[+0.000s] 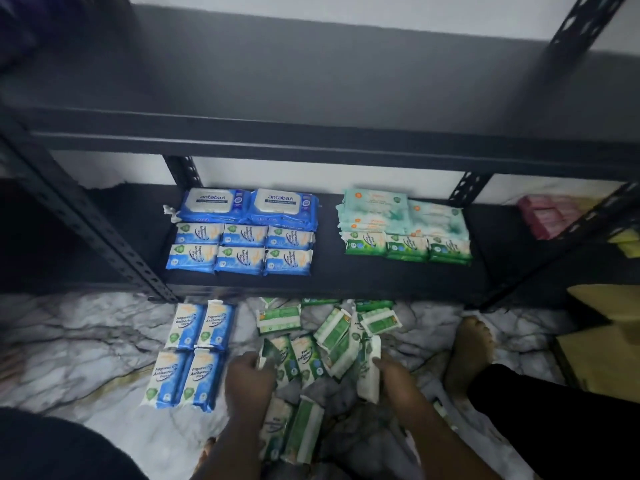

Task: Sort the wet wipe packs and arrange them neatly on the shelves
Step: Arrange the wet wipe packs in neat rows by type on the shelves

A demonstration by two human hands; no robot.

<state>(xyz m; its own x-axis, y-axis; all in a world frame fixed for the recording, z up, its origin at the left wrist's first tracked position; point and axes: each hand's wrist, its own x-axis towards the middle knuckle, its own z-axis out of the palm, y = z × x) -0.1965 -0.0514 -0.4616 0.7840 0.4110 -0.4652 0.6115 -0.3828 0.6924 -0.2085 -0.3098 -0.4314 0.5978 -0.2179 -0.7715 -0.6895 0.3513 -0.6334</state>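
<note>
Low in view, the left hand (249,379) is curled on the edge of a green-and-white plastic wipe pack (268,353), and the right hand (391,372) is closed round a second green-and-white pack (367,379) (both blurred). Loose green packs (332,336) are heaped at 12 o'clock on the marbled floor (86,341); four blue-and-white packs (194,351) are laid at 9 o'clock. On the black metal shelf (329,282), blue packs (242,247) are ranged at 11 o'clock, green and mint packs (408,233) at 1.
</note>
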